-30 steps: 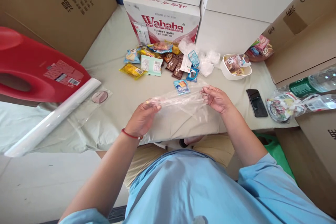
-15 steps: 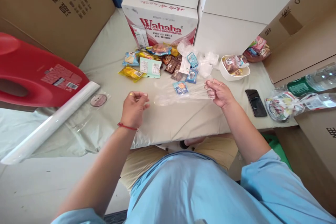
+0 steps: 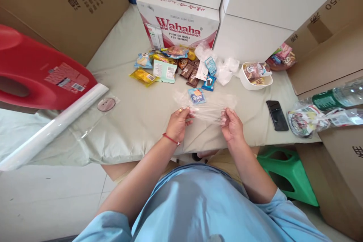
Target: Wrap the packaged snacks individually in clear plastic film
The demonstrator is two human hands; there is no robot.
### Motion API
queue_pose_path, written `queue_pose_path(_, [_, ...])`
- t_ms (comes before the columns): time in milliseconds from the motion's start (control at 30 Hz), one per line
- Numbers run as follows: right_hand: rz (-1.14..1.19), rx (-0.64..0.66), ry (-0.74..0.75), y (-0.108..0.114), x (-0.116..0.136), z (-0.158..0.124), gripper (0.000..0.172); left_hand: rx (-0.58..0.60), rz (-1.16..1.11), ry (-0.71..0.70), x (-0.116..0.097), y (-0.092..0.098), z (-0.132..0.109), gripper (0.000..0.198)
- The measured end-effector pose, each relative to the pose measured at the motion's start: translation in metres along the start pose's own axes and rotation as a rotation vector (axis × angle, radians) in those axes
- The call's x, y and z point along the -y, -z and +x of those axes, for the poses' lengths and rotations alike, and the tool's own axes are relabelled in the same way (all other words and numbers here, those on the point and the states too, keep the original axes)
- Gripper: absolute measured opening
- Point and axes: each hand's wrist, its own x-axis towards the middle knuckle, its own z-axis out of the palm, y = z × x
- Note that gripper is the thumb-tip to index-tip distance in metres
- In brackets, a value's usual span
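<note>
A sheet of clear plastic film (image 3: 208,113) lies on the cloth-covered table, its near edge stretched between my two hands. My left hand (image 3: 179,121) pinches it at the left, and my right hand (image 3: 231,123) pinches it at the right. On the film, just beyond my fingers, rests a small blue snack packet (image 3: 196,96). Farther back is a heap of wrapped snacks, with a yellow packet (image 3: 144,77), a pale green packet (image 3: 164,71) and brown packets (image 3: 193,77). Crumpled clear plastic (image 3: 225,72) sits at the heap's right side.
A white bowl of snacks (image 3: 256,85) and a black phone (image 3: 277,115) are to the right, near plastic bottles (image 3: 326,100). At the left lie a roll of film (image 3: 56,124) and a red jug (image 3: 36,72). A Wahaha carton (image 3: 178,22) stands behind. Below is a green stool (image 3: 292,177).
My left hand has moved right and taken hold of the film's near edge. My right hand has come lower, toward me, with the film. The view has shifted slightly.
</note>
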Motion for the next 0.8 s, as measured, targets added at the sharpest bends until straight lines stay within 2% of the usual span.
queue_pose_path(100, [-0.025,-0.033,0.048,0.019,0.009,-0.005,0.038,0.004,-0.018,0.015,0.005,0.011,-0.003,0.041])
queue_pose_path(233, [-0.215,0.095,-0.167,0.046,0.025,-0.025,0.038,-0.051,-0.082,0.007,0.006,0.022,-0.008,0.042])
queue_pose_path(300, [-0.354,0.146,-0.222,0.058,0.038,-0.034,0.039,-0.045,-0.103,0.001,0.004,0.022,-0.010,0.045])
queue_pose_path(400, [-0.384,0.110,-0.179,0.068,0.056,-0.039,0.038,0.034,-0.103,0.086,0.004,0.011,-0.016,0.051])
queue_pose_path(500, [-0.185,0.061,-0.160,0.062,0.061,-0.039,0.034,0.177,-0.028,0.282,0.014,-0.009,-0.027,0.054])
queue_pose_path(600, [0.047,0.090,-0.243,0.043,0.048,-0.045,0.030,0.319,0.004,0.444,0.028,-0.027,-0.034,0.057])
queue_pose_path(700, [0.222,0.156,-0.363,0.022,0.029,-0.056,0.025,0.388,-0.080,0.492,0.037,-0.037,-0.029,0.056])
queue_pose_path(800, [0.310,0.231,-0.454,0.011,0.013,-0.067,0.027,0.476,-0.229,0.493,0.037,-0.040,-0.015,0.050])
